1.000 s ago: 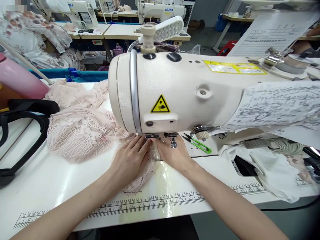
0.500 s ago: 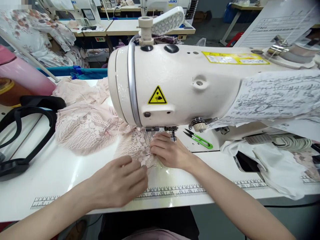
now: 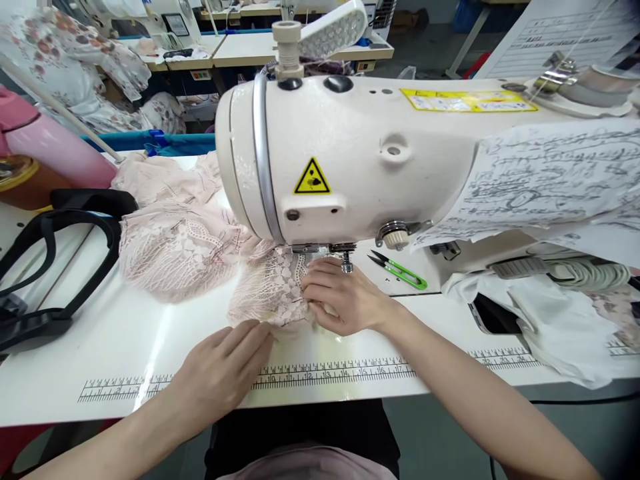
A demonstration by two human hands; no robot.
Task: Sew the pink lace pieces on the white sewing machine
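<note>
Pale pink lace fabric (image 3: 270, 287) lies on the white machine table, one part of it running under the head of the sewing machine (image 3: 350, 160). At the near edge of this lace, my left hand (image 3: 227, 367) has its fingers bent together and closed on the border; the fingertips are partly hidden. My right hand (image 3: 347, 297) is beside the presser foot area, thumb and curled fingers pinching the right side of the lace. The needle itself is hidden behind the machine head. Green thread snips (image 3: 400, 270) lie just right of my right hand.
A black strap-like band (image 3: 113, 253) and a pink bottle (image 3: 60, 147) stand at the left. A phone (image 3: 493, 317) lies partly under white cloth (image 3: 560, 333) at the right. A printed ruler (image 3: 325, 373) runs along the front edge. Behind are other sewing stations.
My left hand has moved left and its fingers have come onto the lace's near edge. The right hand stays by the machine head. The view has shifted slightly.
</note>
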